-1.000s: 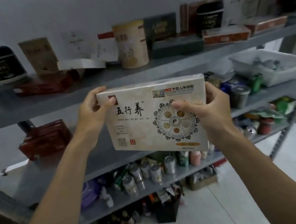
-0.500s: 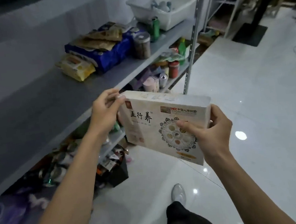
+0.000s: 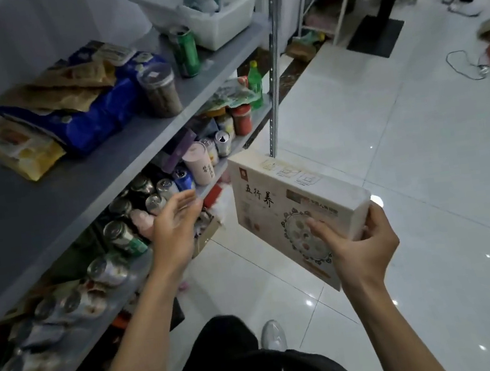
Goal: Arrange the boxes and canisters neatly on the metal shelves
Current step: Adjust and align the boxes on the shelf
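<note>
Metal shelves [image 3: 60, 191] occupy the left side, loaded with snack bags, cans and a white bin [image 3: 207, 6]. A cream box [image 3: 287, 207] is held clear of the shelves, above the tiled floor [image 3: 421, 162], tilted. Right hand [image 3: 361, 248] grips its lower right corner, thumb on the printed face. Left hand [image 3: 174, 225] is open, fingers spread, just beside the lower shelf edge, apart from the box.
</note>
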